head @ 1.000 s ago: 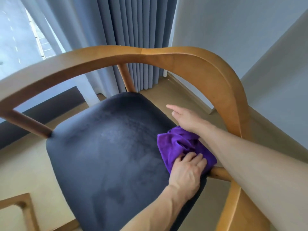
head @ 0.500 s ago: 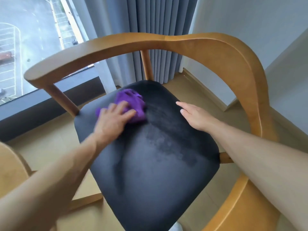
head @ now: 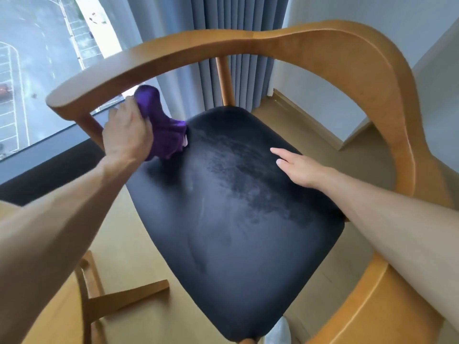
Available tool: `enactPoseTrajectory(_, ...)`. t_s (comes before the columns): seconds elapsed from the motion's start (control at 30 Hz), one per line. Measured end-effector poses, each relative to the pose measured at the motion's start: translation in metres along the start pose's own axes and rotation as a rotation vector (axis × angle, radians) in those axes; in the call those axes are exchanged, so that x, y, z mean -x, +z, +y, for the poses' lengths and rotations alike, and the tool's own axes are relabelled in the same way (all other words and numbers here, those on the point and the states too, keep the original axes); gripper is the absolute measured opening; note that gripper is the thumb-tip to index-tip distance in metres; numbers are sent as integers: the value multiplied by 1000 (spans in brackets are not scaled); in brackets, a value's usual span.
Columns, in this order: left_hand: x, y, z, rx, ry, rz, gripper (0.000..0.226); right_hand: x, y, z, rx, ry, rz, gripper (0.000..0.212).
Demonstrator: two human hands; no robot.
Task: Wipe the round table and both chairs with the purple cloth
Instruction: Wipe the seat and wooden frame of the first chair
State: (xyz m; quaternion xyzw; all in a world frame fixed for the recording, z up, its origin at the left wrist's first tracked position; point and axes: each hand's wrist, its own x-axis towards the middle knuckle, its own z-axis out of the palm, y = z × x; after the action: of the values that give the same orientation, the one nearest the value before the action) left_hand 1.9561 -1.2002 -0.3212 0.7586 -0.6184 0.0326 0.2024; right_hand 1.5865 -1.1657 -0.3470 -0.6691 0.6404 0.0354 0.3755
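Observation:
A wooden chair (head: 360,53) with a curved backrest and a dark navy seat cushion (head: 236,219) fills the view. My left hand (head: 126,134) grips the bunched purple cloth (head: 164,127) at the seat's far left edge, just under the left end of the armrest; the cloth hangs down and touches the cushion's corner. My right hand (head: 298,165) lies flat with fingers apart on the right part of the seat, holding nothing. The round table is not in view.
Grey curtains (head: 238,33) hang behind the chair, beside a large window (head: 37,70) looking down on a street. A white wall (head: 372,11) stands at the right. Wooden legs of another piece of furniture (head: 99,299) stand at lower left on the tan floor.
My left hand carried the cloth from the seat's right side across to the far left, then lifted it toward the left armrest. My right hand stayed resting on the seat.

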Motion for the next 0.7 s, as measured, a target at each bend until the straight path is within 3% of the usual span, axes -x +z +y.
enactPoseTrajectory(0.07,27,15,7,-71,221,-88,26,-1,1,-2,12,1,10,49)
enactPoseTrajectory(0.13,52,33,15,-116,292,-323,35,-1,1,-5,20,7,10,49)
enactPoseTrajectory(0.17,56,42,17,-165,316,-367,39,-2,0,-5,31,7,14,49)
enactPoseTrajectory(0.3,47,55,12,-223,355,-299,60,-7,-5,-3,67,21,30,48)
enactPoseTrajectory(0.43,26,60,-6,-32,87,-294,68,-13,-11,-3,93,25,55,48)
enactPoseTrajectory(0.5,23,66,-6,-111,24,-350,71,-16,-12,-3,149,8,22,49)
enactPoseTrajectory(0.57,24,75,8,-126,17,-349,63,-21,-14,0,187,7,-20,48)
enactPoseTrajectory(0.7,49,79,63,65,-103,-276,37,-28,-26,7,49,57,-101,48)
